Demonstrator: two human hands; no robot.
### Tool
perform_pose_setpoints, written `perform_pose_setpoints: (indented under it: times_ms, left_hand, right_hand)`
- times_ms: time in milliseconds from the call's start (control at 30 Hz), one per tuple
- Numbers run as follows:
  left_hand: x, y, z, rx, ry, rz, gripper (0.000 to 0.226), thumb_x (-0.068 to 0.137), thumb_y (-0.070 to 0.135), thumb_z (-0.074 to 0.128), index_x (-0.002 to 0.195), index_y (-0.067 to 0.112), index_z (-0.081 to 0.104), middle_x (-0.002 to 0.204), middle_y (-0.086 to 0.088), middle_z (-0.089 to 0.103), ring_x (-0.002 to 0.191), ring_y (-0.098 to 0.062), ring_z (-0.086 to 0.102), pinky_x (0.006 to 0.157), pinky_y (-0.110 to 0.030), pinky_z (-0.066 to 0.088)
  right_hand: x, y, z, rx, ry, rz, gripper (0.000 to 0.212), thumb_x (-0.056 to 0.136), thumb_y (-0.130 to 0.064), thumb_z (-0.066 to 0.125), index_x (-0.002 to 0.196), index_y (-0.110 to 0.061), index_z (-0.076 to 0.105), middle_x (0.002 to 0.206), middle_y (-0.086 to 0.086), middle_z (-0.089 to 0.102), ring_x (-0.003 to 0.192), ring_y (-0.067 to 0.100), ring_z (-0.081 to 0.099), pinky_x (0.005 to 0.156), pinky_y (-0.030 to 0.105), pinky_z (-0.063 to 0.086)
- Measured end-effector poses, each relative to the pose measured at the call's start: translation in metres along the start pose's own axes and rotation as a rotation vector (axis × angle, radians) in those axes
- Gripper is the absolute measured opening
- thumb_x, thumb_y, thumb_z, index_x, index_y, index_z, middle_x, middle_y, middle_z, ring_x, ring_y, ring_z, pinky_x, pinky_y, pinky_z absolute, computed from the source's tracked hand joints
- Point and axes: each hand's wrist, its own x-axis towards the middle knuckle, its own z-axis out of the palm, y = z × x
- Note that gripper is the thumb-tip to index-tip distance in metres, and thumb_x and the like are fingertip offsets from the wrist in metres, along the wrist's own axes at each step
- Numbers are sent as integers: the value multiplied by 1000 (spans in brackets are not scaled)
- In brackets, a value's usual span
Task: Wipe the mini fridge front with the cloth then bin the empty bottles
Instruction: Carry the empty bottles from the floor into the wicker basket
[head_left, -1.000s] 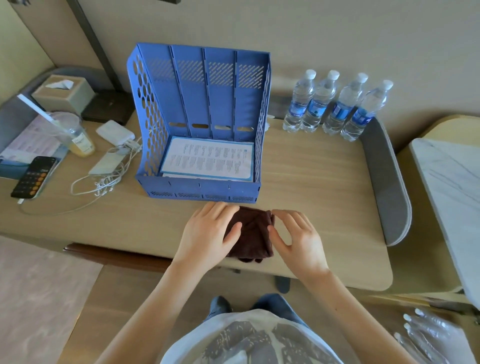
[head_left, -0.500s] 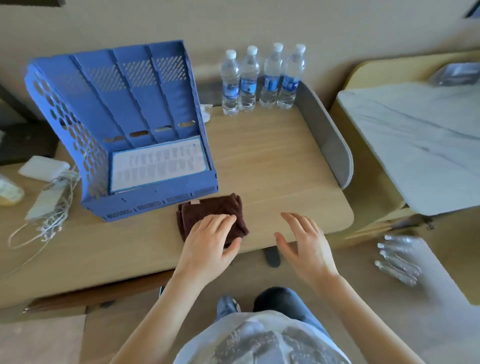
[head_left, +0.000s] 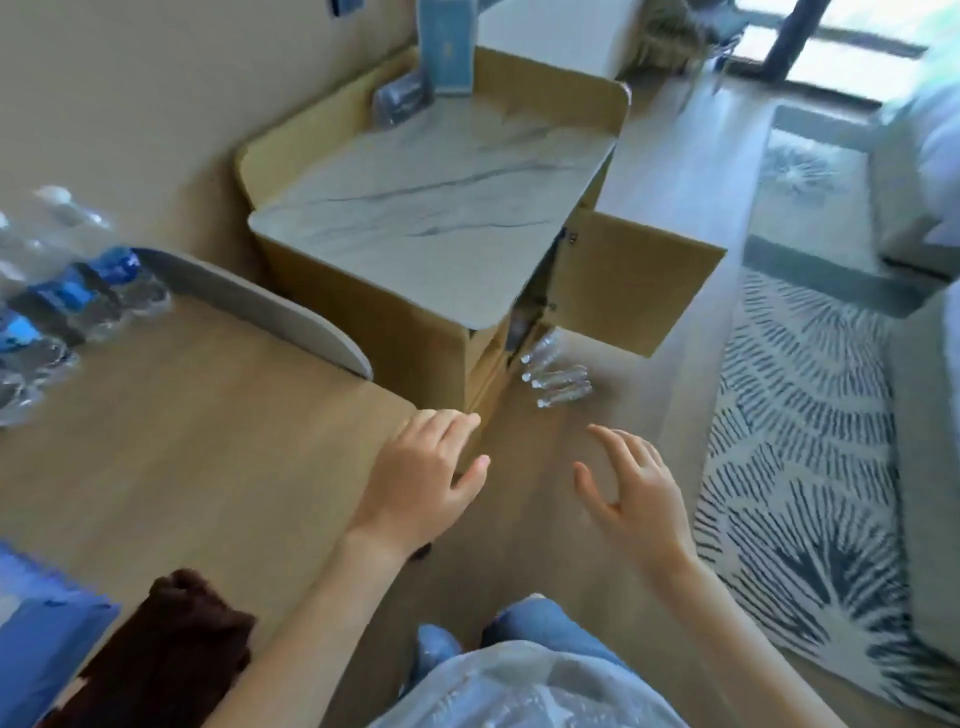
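While the left hand (head_left: 421, 483) and right hand (head_left: 634, 499) hover spread and empty before the marble-topped wooden cabinet (head_left: 431, 208), the one dark-brown folded cloth (head_left: 171, 654) lies unheld well left of it, likely awaiting pickup. About four clear empty plastic bottles (head_left: 558, 376) lie at its foot, seemingly gathered for binning.

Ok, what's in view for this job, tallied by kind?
Dark brown folded cloth: 1
Clear plastic bottles lying on the floor: about 4, blurred
Blue-labelled water bottles on the wooden desk: about 4, blurred
Hands: 2 (left hand, right hand)
Total: about 11
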Motion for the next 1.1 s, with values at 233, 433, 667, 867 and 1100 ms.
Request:
perform_pose_setpoints:
  times_ms: [233,433,667,867,1100]
  left_hand:
    - [57,51,73,-30,-192,140,36,90,33,65,119,12,70,113,-2,71,104,-20,66,89,-36,55]
    - [120,84,92,-45,-194,186,35,90,31,69,120,12,70,113,-1,71,105,-18,66,89,-34,54]
    - [196,122,108,-75,-161,236,42,91,40,56,121,14,69,117,-2,71,109,-19,65,92,-34,55]
    - [241,126,153,-49,-248,251,34,90,31,69,118,11,70,112,-4,72,102,-20,67,83,-33,57]
    - [322,126,218,-44,-271,210,37,90,36,61,116,13,71,110,-2,72,100,-19,68,81,-32,57]
  right_hand:
    - [-10,85,-21,-58,22,194,51,91,-44,53,122,-7,69,112,9,71,105,30,67,92,42,55]
    - [27,135,-46,-30,82,237,54,91,-45,50,123,-5,68,113,9,71,106,29,66,92,40,54]
    - [67,183,-74,2,146,286,55,94,-47,48,129,-8,64,121,7,68,114,27,63,96,44,52]
    - [89,218,-66,3,72,381,60,93,-49,44,129,-6,65,119,9,70,113,27,64,94,42,53]
    - [182,287,-61,-21,-14,375,48,96,-39,57,131,-7,63,122,8,68,116,27,63,96,42,52]
